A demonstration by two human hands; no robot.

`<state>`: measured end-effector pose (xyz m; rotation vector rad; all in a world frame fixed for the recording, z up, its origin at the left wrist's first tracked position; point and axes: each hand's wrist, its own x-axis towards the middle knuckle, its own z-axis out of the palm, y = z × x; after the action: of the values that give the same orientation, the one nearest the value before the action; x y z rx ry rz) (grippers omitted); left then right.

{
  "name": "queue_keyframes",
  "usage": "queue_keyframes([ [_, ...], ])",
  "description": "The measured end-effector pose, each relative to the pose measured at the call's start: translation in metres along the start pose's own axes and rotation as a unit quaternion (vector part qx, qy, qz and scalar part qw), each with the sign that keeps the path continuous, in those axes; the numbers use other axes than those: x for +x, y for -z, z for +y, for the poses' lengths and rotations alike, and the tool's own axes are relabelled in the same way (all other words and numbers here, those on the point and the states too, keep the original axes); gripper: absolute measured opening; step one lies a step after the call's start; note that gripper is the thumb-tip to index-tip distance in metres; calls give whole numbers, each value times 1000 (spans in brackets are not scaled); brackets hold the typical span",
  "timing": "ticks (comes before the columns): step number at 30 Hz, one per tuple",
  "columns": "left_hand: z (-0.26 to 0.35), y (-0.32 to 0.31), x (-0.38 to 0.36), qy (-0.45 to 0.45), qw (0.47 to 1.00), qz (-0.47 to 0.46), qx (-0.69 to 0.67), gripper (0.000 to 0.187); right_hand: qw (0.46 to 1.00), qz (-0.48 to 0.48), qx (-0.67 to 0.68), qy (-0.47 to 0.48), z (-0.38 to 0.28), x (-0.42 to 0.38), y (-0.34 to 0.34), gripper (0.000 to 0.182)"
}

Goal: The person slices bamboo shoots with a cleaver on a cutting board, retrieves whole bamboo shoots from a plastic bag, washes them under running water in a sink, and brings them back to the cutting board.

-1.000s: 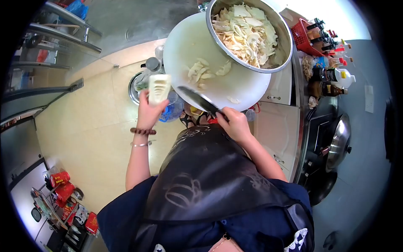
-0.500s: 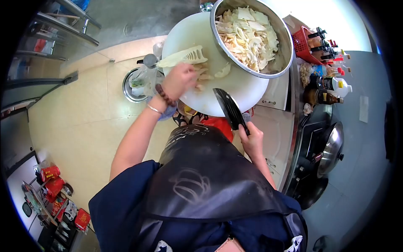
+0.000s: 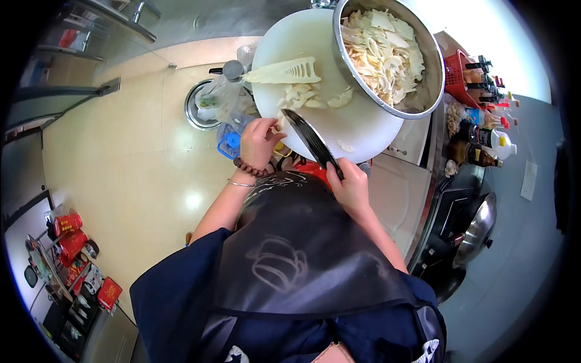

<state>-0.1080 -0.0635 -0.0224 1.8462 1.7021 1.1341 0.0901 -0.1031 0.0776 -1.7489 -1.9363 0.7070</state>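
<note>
A black-bladed knife [image 3: 307,136] is gripped by its handle in my right hand [image 3: 351,186], with its tip over the near left part of the round white cutting board [image 3: 369,130]. My left hand [image 3: 259,144] is at the board's near left edge, fingers bent together close to a small pale piece by the knife tip; what they hold is too small to name. Farther back on the board lie a ridged bamboo shoot half [image 3: 284,71] and several cut slices [image 3: 301,95]. A steel bowl [image 3: 437,91], heaped with pale slices [image 3: 384,51], rests over the board's right side.
Left of the board are a steel basin [image 3: 192,109] and a plastic bag [image 3: 227,100]. Bottles [image 3: 475,154] and a red basket [image 3: 455,75] stand on the right counter, near a wok with a steel lid [image 3: 478,230].
My left hand has moved back toward me from the slices, to the board's near edge. The knife has shifted left relative to the board, closer to my left hand. The view has shifted slightly.
</note>
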Motion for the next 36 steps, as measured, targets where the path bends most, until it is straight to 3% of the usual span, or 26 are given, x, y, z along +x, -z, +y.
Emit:
queue_keyframes([
  [6,-1,-2,-7,-25,998,57,-8,16,994,-10,-59,87,-12,17,-11,16],
  [18,-7,-3,-7,-64,997,32,4,12,972,-91,-205,75,-21,16,-31,19],
  [24,-5,-6,-3,-15,998,35,-44,18,976,-101,-165,97,-10,38,-47,19],
  [26,-5,-8,-1,22,998,54,-37,20,988,-90,-116,47,-5,46,-40,21],
  [28,4,7,-4,164,968,102,-158,18,990,-83,-117,-14,5,44,-29,24],
  [31,-9,39,-43,292,913,181,-222,17,992,-118,-38,-37,15,41,-1,19],
  [33,-42,47,-104,376,782,272,-416,21,988,-136,-69,18,17,44,5,22],
  [34,-43,67,-131,423,733,339,-411,18,984,-121,-118,62,16,48,5,26],
  [35,-45,88,-169,473,708,410,-326,16,971,-107,-156,148,16,54,4,26],
  [36,-46,101,-210,517,677,460,-251,15,967,-92,-162,176,18,59,2,28],
])
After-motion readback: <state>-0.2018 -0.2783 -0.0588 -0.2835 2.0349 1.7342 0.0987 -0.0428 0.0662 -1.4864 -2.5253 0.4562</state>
